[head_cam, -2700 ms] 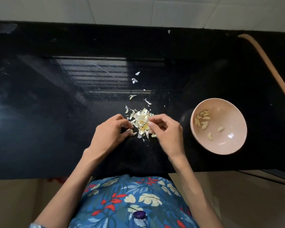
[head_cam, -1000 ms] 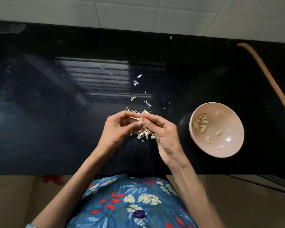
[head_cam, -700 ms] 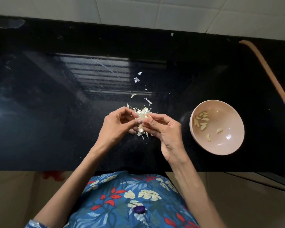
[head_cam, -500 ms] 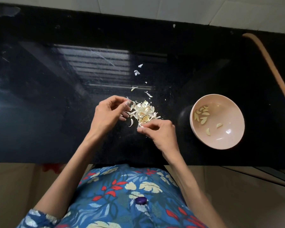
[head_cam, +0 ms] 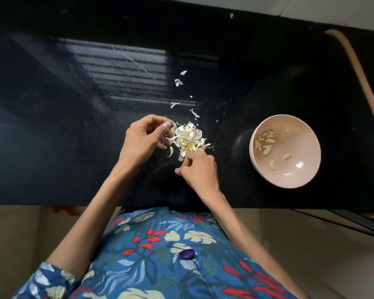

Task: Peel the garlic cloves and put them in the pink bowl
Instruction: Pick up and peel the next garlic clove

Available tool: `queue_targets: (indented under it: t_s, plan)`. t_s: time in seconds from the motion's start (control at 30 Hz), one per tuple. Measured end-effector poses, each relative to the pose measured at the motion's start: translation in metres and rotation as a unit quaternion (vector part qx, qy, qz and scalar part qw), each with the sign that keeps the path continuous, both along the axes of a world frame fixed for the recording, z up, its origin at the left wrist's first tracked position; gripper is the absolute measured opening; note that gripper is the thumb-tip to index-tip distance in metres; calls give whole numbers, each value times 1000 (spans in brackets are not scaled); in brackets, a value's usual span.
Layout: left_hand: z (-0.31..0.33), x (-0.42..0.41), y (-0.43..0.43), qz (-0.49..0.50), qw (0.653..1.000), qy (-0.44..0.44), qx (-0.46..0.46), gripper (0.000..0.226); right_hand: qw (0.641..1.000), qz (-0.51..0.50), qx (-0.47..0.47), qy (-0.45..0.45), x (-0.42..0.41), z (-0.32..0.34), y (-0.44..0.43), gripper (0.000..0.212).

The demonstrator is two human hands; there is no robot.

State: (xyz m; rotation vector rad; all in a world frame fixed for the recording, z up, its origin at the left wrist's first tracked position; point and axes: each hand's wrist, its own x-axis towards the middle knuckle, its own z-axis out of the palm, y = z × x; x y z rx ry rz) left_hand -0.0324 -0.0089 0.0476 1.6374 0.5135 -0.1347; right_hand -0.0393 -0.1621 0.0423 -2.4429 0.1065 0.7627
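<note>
The black worktop (head_cam: 73,147) carries the pink bowl (head_cam: 300,143), which sits well apart to the right of our 2 hands. We judge the step in hand to be fishing the next unpeeled clove out of the skins.

The left hand (head_cam: 143,139) hovers at the heap's left edge with its fingers loosely curled and the thumb tip near the forefinger. We cannot tell whether its grip has a skin. The right hand (head_cam: 200,169) is knuckles-up at the near edge, fingers tucked under and touching the pile (head_cam: 188,137). What its closed grip has, if anything, is hidden.

Next we need a clove pinched free, stripped, and carried right. Peeled cloves (head_cam: 265,142) already lie in the bowl, 2 of them apart from the cluster.
</note>
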Motion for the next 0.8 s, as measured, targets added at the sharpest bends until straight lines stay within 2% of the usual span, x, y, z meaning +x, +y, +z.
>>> queue_targets:
  t_s: [0.17,0.47,0.67,0.8]
  plan:
    - [-2,2,-1,-2,1000,-2,-9,10,1000,5,-20,5,4,1,6,28]
    - [0,0,2,5,1000,-9,-9,9,999,31,-21,-10,0,8,10,4]
    - [6,0,1,-12,1000,-22,6,11,996,67,-30,-57,-12,6,9,10]
    - [9,-2,2,-18,999,-31,-1,11,999,27,24,-37,-4,2,2,27]
